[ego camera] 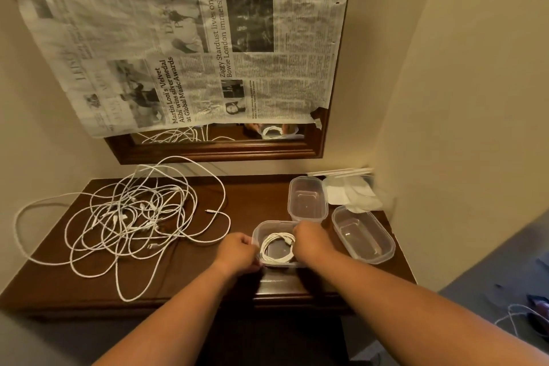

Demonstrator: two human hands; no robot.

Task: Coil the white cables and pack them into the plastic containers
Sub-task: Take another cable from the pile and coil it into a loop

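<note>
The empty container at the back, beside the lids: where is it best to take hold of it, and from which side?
Probably its left long wall, from above and the left: thumb outside, fingers inside the open top. The back container stands upright and empty, the lids crowd its right side, and its left side is free.

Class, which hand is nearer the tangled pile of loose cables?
Left: the left hand lies just right of the pile; the right hand is farther right, across the container.
</note>
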